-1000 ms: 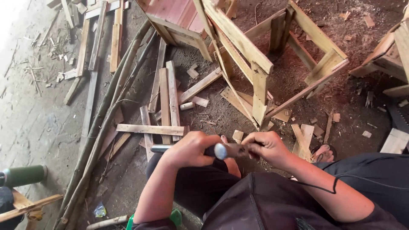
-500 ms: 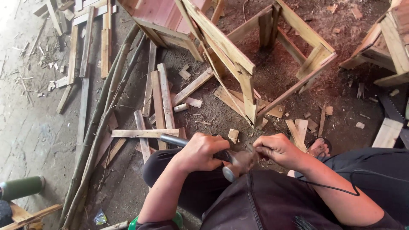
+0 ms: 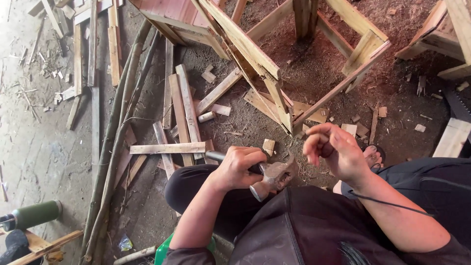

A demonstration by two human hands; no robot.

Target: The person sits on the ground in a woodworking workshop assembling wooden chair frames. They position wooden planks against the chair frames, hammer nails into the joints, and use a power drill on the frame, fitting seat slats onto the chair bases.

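Observation:
My left hand [image 3: 239,167] grips a claw hammer [image 3: 273,177] just behind its steel head, which points down toward my lap; the handle runs left over my knee. My right hand [image 3: 332,148] is raised a little to the right of the hammer head, apart from it, with fingers curled. Whether something small is pinched in those fingers I cannot tell. A tilted wooden frame [image 3: 274,59] of light slats stands on the dirt just ahead of both hands.
Loose wooden slats [image 3: 182,105] and offcuts lie on the dirt ahead and left. Long thin poles [image 3: 115,147] run down the left side. A green flask [image 3: 33,215] lies at the lower left. A saw blade [image 3: 458,105] and more wooden frames stand at right.
My right hand has let go of the hammer head and lifted up to the right. The hammer stays in my left hand, its head now tipped lower.

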